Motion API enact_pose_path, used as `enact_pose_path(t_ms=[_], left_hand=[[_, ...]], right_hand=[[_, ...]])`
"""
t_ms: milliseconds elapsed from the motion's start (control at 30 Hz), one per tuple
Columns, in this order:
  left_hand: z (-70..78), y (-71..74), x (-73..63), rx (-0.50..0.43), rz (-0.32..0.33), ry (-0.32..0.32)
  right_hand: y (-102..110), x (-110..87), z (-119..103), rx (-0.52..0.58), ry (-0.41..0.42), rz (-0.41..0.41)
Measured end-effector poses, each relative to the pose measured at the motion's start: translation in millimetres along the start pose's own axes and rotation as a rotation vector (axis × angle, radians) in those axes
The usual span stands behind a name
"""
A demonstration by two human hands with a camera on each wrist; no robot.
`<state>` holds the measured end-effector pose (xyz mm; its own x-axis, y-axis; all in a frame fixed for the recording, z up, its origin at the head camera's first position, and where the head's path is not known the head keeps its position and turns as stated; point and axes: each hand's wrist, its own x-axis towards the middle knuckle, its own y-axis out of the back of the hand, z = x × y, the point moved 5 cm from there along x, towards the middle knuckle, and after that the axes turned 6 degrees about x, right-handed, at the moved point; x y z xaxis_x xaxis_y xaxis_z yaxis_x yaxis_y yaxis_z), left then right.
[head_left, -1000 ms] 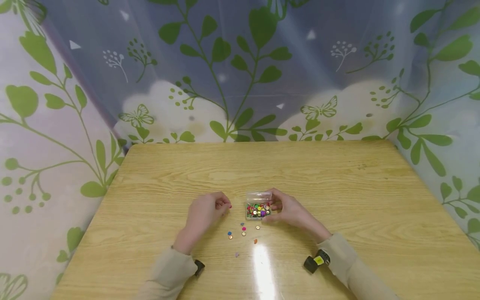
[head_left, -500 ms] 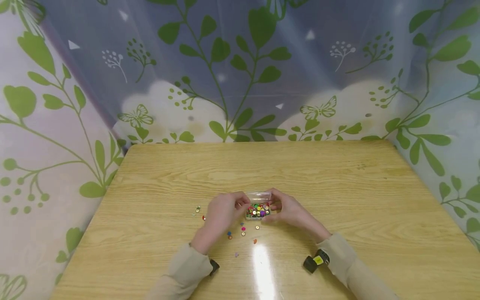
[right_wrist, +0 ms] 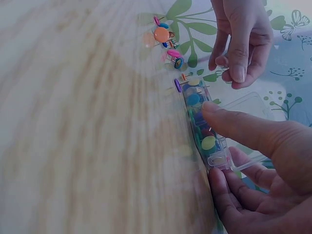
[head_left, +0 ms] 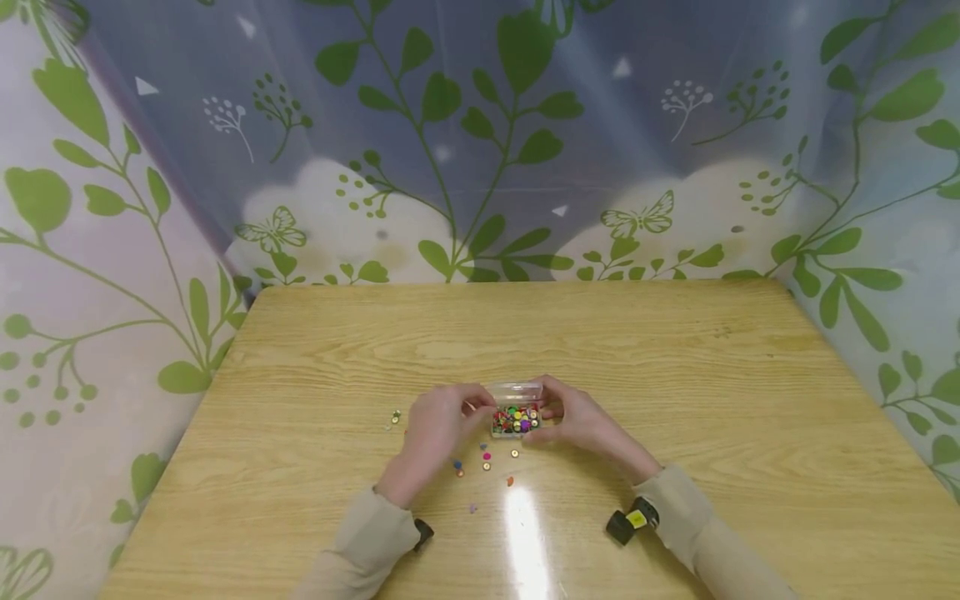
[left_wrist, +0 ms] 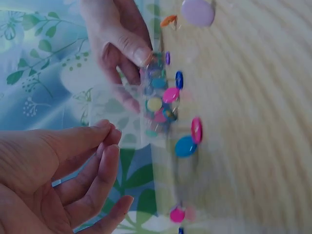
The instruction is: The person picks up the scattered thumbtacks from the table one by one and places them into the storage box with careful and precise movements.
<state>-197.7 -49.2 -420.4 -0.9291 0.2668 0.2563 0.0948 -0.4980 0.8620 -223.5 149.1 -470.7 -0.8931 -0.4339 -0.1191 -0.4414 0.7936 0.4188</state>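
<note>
A small clear plastic box (head_left: 516, 430) of colourful thumbtacks lies on the table, its hinged lid (head_left: 517, 392) raised at the back. My right hand (head_left: 581, 417) grips the box's right end; in the right wrist view the thumb lies over the near edge and the other fingers curl around the end. At the box's left end is my left hand (head_left: 442, 425), thumb and index fingertips together and the other fingers curled. No tack shows between those fingertips (left_wrist: 109, 129) in the left wrist view. Loose thumbtacks (head_left: 487, 457) lie scattered before the box.
A few more tacks (head_left: 395, 418) lie left of the left hand. An orange tack (head_left: 511, 481) and a pale purple one (head_left: 473, 507) are nearer the front of the wooden table (head_left: 637, 333). Behind stands a leaf-patterned curtain (head_left: 487, 167).
My left hand, with a red tack at its fingertips a second ago, moved right to the box, then drew back slightly left; that tack is no longer visible there. My right hand stays on the box.
</note>
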Motion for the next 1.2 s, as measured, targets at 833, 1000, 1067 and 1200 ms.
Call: enact_pose_path(t_ms=[833,1000,1067,1200], left_hand=[[-106.3,51.6,-25.4,0.086,-0.031,0.306],[-110.9,47.1,-28.2,0.087,-0.09,0.319],[-111.5,45.4,-28.0,0.089,-0.104,0.322],[-112.0,42.5,-27.6,0.094,-0.108,0.318]], right_hand=[[0,0.9,1,-0.007,-0.032,0.01],[0,1.4,2,-0.006,-0.029,0.007],[0,1.4,2,-0.001,-0.027,0.007],[0,1.3,3,0.0,-0.03,0.006]])
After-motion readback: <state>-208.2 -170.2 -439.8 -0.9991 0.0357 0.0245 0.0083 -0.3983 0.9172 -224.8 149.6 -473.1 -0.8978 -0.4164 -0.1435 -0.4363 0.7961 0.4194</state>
